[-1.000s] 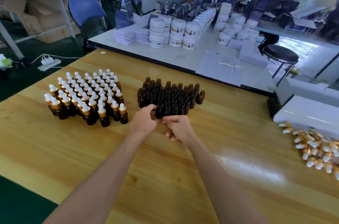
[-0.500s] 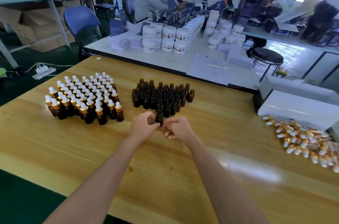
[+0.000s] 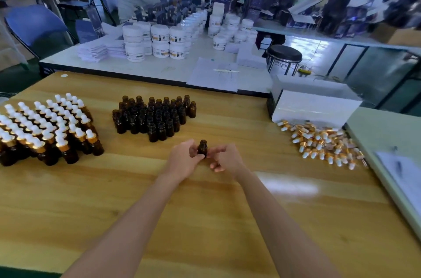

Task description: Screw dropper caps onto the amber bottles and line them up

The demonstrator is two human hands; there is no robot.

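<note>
My left hand (image 3: 184, 160) pinches a single uncapped amber bottle (image 3: 202, 147), upright just above the wooden table (image 3: 205, 220). My right hand (image 3: 226, 159) is beside the bottle on its right, fingers loosely curled, with nothing seen in it. Behind the hands stands a cluster of several uncapped amber bottles (image 3: 155, 115). At the left, several capped bottles (image 3: 45, 129) with white bulbs and gold collars stand in rows. A loose pile of dropper caps (image 3: 323, 143) lies on the table at the right.
A white box (image 3: 314, 106) sits behind the cap pile. A pale board with papers (image 3: 401, 163) lies at the far right. Beyond the table is a white bench with jars (image 3: 159, 43), a black stool (image 3: 283, 54), and people working.
The hands drew one bottle out of the uncapped cluster toward me and lifted it. The view has swung to the right, so the cap pile shows more fully.
</note>
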